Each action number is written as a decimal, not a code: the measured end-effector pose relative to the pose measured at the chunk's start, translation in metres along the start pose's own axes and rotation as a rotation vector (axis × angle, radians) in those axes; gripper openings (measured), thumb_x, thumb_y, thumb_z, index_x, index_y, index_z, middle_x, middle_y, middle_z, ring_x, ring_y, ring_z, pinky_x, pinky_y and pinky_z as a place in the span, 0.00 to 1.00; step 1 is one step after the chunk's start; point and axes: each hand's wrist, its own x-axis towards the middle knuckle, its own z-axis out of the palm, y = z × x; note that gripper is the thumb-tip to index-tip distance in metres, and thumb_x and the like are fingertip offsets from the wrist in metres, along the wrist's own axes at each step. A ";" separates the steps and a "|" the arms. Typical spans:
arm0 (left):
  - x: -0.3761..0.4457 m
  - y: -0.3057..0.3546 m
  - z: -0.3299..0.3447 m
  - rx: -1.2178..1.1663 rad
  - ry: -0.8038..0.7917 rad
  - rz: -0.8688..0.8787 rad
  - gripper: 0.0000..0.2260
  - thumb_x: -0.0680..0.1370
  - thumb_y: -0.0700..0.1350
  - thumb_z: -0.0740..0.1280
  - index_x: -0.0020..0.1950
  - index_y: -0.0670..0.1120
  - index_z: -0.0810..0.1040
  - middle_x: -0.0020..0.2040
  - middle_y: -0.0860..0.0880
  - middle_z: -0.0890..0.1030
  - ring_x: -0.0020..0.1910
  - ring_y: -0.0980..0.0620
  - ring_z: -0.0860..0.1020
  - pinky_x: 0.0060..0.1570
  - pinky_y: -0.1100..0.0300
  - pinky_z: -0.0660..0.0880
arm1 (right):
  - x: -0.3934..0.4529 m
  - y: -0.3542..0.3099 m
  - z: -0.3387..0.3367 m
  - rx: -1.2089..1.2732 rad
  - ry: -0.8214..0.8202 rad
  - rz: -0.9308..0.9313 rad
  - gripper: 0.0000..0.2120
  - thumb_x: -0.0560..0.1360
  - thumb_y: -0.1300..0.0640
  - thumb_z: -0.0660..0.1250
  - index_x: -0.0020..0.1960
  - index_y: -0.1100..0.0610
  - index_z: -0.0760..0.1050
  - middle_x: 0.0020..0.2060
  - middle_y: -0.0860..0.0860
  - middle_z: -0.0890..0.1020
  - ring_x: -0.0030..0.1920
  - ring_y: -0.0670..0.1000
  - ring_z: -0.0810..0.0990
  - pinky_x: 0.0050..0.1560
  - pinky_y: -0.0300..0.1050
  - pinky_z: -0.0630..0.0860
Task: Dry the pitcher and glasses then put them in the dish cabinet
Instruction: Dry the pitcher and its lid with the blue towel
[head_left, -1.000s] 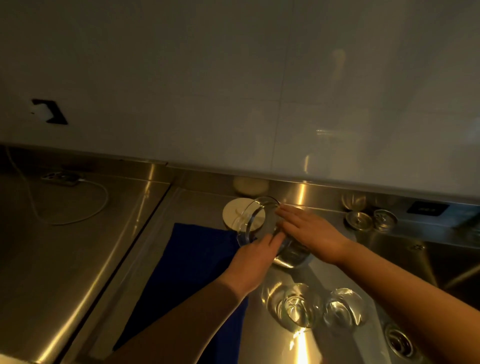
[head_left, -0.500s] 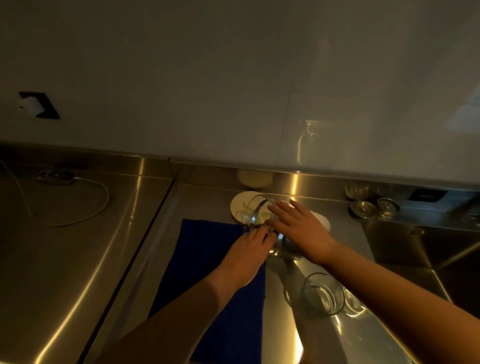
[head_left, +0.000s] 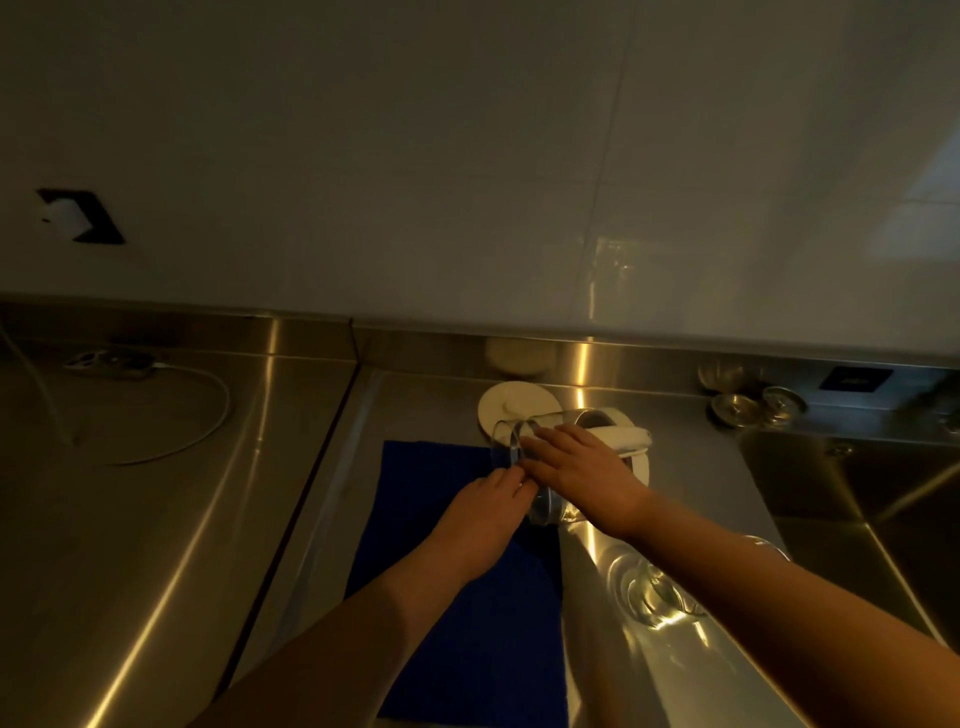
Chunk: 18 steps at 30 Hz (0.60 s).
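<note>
While the glass pitcher (head_left: 524, 457) lies tipped at the blue towel's (head_left: 467, 597) one-o'clock corner, we rest our right hand (head_left: 582, 470) flat on it; our left hand's (head_left: 480, 512) fingers touch its rim, grasp unclear.

A cloth (head_left: 457, 597) is spread on the steel counter (head_left: 156, 519), in front of the backsplash. At the cloth's far right corner a glass pitcher (head_left: 524, 447) is laid on its side, its mouth turned left, partly over the cloth and partly over the counter. The left hand (head_left: 483, 519) is placed at the pitcher's near side, above the cloth; the right hand (head_left: 582, 467) is laid across the pitcher's top. Just behind the pitcher a round lid (head_left: 514, 402) is set flat on the counter. A glass (head_left: 654, 592) is stood to the right of the cloth, near the viewer, partly hidden under the right forearm. A sink basin (head_left: 857, 493) is sunk into the counter at far right. Two small metal strainers (head_left: 758, 408) are placed behind the basin. A cable (head_left: 197, 426) is looped on the counter at left.
</note>
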 end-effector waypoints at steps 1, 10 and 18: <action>-0.002 -0.002 0.001 0.009 -0.007 0.005 0.24 0.78 0.38 0.64 0.73 0.45 0.63 0.68 0.45 0.68 0.60 0.48 0.71 0.54 0.57 0.71 | 0.001 -0.002 0.001 -0.005 -0.001 0.007 0.31 0.60 0.58 0.78 0.61 0.51 0.75 0.62 0.54 0.77 0.64 0.56 0.73 0.64 0.53 0.68; 0.001 -0.007 -0.008 0.008 -0.005 0.015 0.28 0.79 0.43 0.62 0.77 0.46 0.55 0.74 0.45 0.59 0.69 0.47 0.63 0.64 0.54 0.65 | -0.015 -0.003 -0.007 0.098 0.073 0.159 0.38 0.57 0.64 0.79 0.65 0.54 0.72 0.65 0.56 0.73 0.66 0.59 0.71 0.62 0.53 0.67; 0.035 0.013 -0.012 0.137 0.006 0.018 0.26 0.80 0.48 0.61 0.76 0.44 0.57 0.73 0.44 0.63 0.72 0.47 0.61 0.73 0.52 0.56 | -0.035 0.011 -0.009 0.186 0.117 0.262 0.31 0.62 0.63 0.76 0.63 0.59 0.72 0.63 0.59 0.75 0.64 0.59 0.73 0.65 0.52 0.65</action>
